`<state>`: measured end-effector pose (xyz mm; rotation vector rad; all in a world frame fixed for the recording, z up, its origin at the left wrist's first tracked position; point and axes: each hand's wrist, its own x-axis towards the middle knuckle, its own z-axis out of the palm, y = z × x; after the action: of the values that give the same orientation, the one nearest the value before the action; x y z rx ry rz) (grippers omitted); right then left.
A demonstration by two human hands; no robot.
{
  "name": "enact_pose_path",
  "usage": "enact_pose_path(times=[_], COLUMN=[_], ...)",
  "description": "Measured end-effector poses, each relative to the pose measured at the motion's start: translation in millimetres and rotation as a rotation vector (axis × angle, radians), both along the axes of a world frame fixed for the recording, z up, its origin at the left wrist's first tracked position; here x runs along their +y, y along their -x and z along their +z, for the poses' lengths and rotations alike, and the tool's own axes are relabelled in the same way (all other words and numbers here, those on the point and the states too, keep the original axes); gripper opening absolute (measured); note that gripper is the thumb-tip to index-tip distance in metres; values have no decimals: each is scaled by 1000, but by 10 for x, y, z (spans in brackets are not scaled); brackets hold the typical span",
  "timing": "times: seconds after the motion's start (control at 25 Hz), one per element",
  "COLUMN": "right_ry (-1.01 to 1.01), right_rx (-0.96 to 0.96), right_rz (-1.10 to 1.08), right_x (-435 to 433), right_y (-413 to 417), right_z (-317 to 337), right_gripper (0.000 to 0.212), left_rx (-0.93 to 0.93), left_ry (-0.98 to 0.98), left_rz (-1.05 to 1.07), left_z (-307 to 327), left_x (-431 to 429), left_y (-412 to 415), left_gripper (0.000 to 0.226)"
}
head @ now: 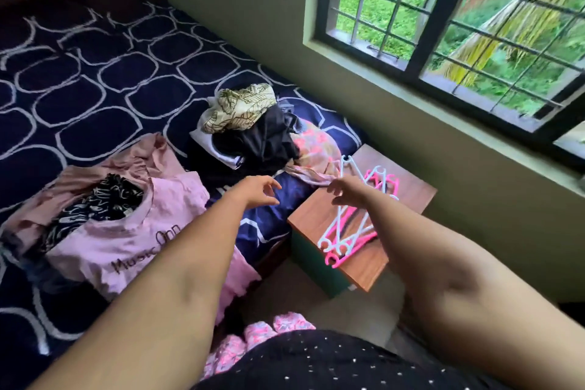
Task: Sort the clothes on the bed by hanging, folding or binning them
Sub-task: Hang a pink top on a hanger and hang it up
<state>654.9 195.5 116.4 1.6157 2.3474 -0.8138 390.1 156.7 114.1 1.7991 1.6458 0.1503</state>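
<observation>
Bare strip of bed between pink shirt and clothes pile; table just beside the bed corner. Left hand hovers over the strip, right hand over the hangers. Fingers on both loosely spread, gripping nothing.

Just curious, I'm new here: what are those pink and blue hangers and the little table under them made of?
The hangers look like moulded plastic: thin, smooth, evenly bright pink and pale blue. The table top shows brown straight grain with a matt face, so wood or wood-print laminate; I cannot tell which.
</observation>
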Motion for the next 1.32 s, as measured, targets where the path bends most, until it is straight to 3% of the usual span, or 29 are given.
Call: enact_pose_path(times=[0.2,0.44,0.8,1.04,1.32], right_ry=[-6,-1,72,208,325], right_rx=[-32,-87,-85,-21,67], right_rz=[-151,-335,-525,-756,-1028], right_x=[-195,-170,486,644,652], right_y=[-853,-1323,-1392,-1268,-1156], right_z=[-47,-242,-420,-865,-1586], right_gripper=[36,34,35,30,27], left_rx=[88,104,137,251,286], left_ry=[71,89,141,144,374], left_rz=[-165,-268,-530,-683,-682], left_z=[-71,-132,-575,-1032,-1828], left_x=[51,394,1489,1927,1949], left_y=[-721,-1181,-1440,-1593,-1552], left_gripper=[41,41,50,36,44])
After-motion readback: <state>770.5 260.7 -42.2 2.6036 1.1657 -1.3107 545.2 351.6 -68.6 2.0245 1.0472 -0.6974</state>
